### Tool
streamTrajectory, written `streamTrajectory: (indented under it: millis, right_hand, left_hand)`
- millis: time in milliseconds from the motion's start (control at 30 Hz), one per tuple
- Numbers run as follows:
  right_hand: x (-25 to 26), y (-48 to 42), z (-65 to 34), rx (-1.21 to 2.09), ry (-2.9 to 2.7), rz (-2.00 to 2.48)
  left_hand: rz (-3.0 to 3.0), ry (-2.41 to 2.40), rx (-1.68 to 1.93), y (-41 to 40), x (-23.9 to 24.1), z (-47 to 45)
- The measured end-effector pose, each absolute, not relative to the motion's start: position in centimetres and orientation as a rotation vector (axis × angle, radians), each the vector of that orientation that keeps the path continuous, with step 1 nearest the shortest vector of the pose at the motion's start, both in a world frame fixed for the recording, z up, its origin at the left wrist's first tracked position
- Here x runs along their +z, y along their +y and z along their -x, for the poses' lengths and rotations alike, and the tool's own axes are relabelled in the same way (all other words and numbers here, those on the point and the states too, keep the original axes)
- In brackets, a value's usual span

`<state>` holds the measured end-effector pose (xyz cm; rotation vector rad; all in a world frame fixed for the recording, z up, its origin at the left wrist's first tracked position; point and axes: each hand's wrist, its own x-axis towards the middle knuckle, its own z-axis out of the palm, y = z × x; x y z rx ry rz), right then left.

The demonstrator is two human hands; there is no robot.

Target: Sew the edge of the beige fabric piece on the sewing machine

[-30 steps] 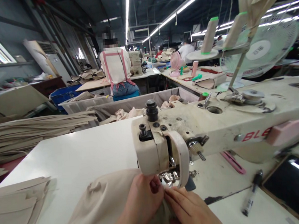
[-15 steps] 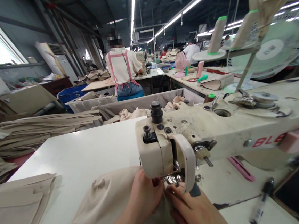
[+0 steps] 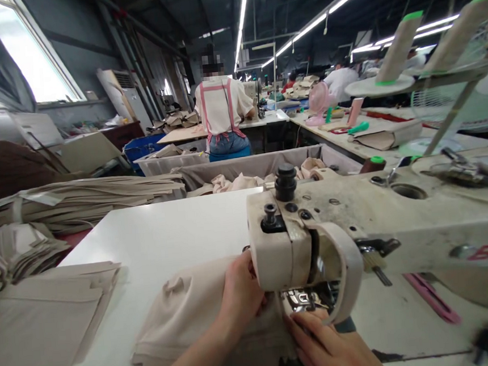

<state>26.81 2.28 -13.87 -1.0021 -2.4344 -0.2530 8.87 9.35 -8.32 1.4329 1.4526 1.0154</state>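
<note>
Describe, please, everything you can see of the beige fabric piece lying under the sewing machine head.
The beige fabric piece is soft, matte cloth, loosely folded and rumpled, with a small pucker near its middle. It lies flat on the white table, running in under the head of the sewing machine toward the presser foot. The left hand rests on its right part beside the head; the right hand presses its near edge just before the foot. Its end under the machine is hidden.

Open white table (image 3: 159,241) is left free to the far left of the beige fabric (image 3: 187,313). Passage on the right is blocked by the sewing machine head (image 3: 292,247) and arm; the near left is taken by stacked fabric pieces (image 3: 38,320).
</note>
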Motion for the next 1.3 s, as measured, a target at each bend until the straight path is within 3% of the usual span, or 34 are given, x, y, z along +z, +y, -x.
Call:
streamTrajectory:
  millis: [100,233,333,567,967,1300]
  right_hand:
    - [-12.5,1.9,-26.8,-0.135,-2.427,1.036]
    - [-10.5,0.8,-26.8,0.205,-2.283,1.097]
    - [-9.9,-0.2,-26.7,0.346,-2.205,1.126]
    - [-10.3,-0.8,-25.8,0.125,-2.390,1.067]
    - [-11.0,0.7,-26.5,0.180,-2.434,1.022]
    - [-10.3,1.7,-26.6,0.242,-2.412,1.173]
  left_hand:
    - [-1.724,1.351,0.996,7.2,-8.5,-7.4]
    - [-2.371,0.992,0.717,4.2,-9.0,-5.8]
    - [-2.356,1.019,0.687,3.6,-8.8,-5.6]
    - [-2.462,0.953,0.618,4.5,-8.2,-5.6]
    - [-2.712,0.894,0.871,5.0,-9.8,-6.9]
    - [-2.373,1.027,1.063,6.3,-10.0,-6.9]
